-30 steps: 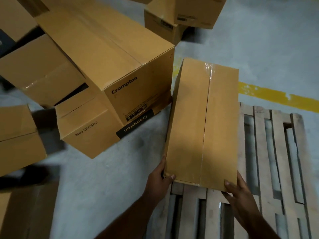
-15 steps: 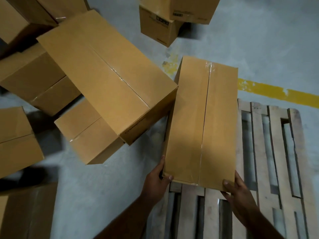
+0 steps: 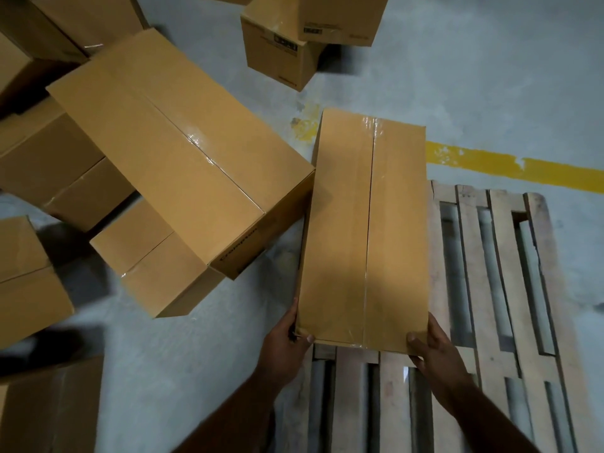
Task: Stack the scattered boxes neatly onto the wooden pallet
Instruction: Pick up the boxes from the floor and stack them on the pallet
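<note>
Held box: a long, narrow brown cardboard box (image 3: 366, 230) with a clear-taped centre seam, lying flat, seam face up.
Long axis: it runs straight away from the person, near end at the hands, far end pointing towards the yellow painted floor line (image 3: 510, 165).
Position: along the left edge of the weathered wooden slatted pallet (image 3: 510, 289); whether it rests on the slats or is just above them, I cannot tell.
Left hand (image 3: 287, 341): at the near left corner, fingers wrapped round the side wall, thumb pressed on the top edge.
Right hand (image 3: 431, 348): at the near right corner, thumb on top, fingers curled round the side and mostly hidden.
Neighbour: a large brown cardboard carton (image 3: 176, 152) lies skewed just left, its near corner touching or almost touching the held box's left side.
Scatter: it lies on smaller brown boxes (image 3: 153, 263); two more stacked cartons (image 3: 294, 44) stand further off on the grey concrete floor (image 3: 490, 76).
</note>
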A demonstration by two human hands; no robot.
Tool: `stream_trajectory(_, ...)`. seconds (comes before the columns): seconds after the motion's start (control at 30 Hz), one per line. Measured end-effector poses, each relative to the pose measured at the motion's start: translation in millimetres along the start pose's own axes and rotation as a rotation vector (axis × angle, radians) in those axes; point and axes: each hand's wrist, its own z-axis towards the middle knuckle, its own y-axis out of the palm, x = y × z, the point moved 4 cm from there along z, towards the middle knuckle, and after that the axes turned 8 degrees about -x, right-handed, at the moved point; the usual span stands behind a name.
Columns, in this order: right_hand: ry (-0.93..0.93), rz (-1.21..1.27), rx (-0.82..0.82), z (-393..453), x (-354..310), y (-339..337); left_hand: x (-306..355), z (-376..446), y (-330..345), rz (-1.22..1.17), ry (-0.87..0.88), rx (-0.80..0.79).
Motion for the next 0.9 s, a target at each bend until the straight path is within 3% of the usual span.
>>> stream_trajectory(0.17,0.020,-0.209,0.205,-19.8,-25.3,12.2,8.9,-15.0,-15.7,-0.031,-0.126,0.043)
stream_trajectory(0.23,-0.074,-0.274,0.254,-36.7,-46.4,28.4,17.9,-31.4,-30.9,-0.013,-0.158,0.094)
stream_trajectory(0.47,-0.303,-0.269,0.064,-74.7,-143.8,99.5,60.7,-81.7,-100.6,-0.139,-0.159,0.261)
stream_trajectory(0.6,-0.265,-0.087,-0.086,-50.3,-214.0,141.7,77.7,-68.4,-148.2,-0.320,-0.178,0.378)
stream_trajectory(0.7,-0.234,0.087,-0.054,-17.9,-265.7,169.0,82.9,-40.5,-171.4,-0.413,-0.163,0.368)
stream_trajectory(0.8,-0.290,-0.095,-0.004,21.3,-301.7,193.2,86.5,-11.0,-181.8,-0.522,-0.112,0.267)
stream_trajectory(0.9,-0.240,-0.296,-0.082,60.5,-315.8,215.6,81.2,12.0,-188.7,-0.694,-0.144,0.276)
